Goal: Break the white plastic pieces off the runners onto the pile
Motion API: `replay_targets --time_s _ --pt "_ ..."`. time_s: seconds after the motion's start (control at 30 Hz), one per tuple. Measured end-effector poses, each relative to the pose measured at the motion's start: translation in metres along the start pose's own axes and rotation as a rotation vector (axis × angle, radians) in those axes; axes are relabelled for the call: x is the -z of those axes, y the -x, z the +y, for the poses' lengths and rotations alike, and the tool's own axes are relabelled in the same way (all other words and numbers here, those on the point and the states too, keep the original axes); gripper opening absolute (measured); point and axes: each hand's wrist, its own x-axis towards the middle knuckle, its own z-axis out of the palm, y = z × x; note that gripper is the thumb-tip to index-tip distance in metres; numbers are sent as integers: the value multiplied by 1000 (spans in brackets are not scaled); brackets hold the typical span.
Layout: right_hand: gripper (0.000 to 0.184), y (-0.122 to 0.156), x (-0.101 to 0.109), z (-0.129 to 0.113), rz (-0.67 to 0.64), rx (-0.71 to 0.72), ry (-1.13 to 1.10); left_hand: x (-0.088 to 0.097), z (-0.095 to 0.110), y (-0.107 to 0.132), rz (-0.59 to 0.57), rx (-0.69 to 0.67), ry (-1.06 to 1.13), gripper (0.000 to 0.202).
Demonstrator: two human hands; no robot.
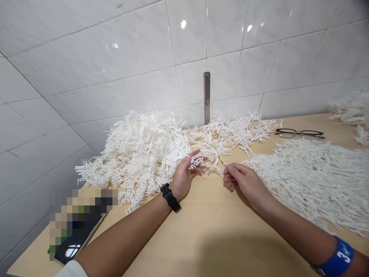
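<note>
My left hand [184, 177] sits at the edge of a tangled heap of white plastic-like strands [141, 154], pinching a small white tuft [196, 162] between thumb and fingers. My right hand [239, 182] is close by on the light wooden table [207, 234], its fingertips closed together. A thin white strand [219, 168] seems to run into those fingertips. Looser strands [230, 132] stretch behind both hands. A flatter mat of white strands [311, 181] lies to the right of my right hand.
Black-framed glasses [300, 133] lie at the back right. More strands [350, 109] sit in the far right corner. A black phone [80, 248] lies at the front left, partly blurred out. White tiled walls [144, 57] meet behind the table, with a vertical metal strip [206, 98].
</note>
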Motion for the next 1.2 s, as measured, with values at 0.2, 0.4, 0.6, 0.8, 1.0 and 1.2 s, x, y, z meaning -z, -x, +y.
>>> replay_targets --time_s 0.2,0.4,0.6,0.8,1.0,1.2 --pt "22 9 -5 3 -128 241 450 -3 -4 2 70 -211 -107 50" --pt "48 11 -16 8 -517 553 966 -2 -7 -3 46 -65 -172 62" --pt "52 10 -16 1 -446 542 1230 1 -9 -6 136 -88 -229 63" --pt "38 13 8 -21 -84 414 1471 0 -5 -2 248 -202 -273 69" --pt "29 5 26 -15 121 423 1475 -10 -3 7 182 -276 -320 69" --pt "36 17 4 -9 -99 661 976 -12 -9 13 -13 -145 -336 68"
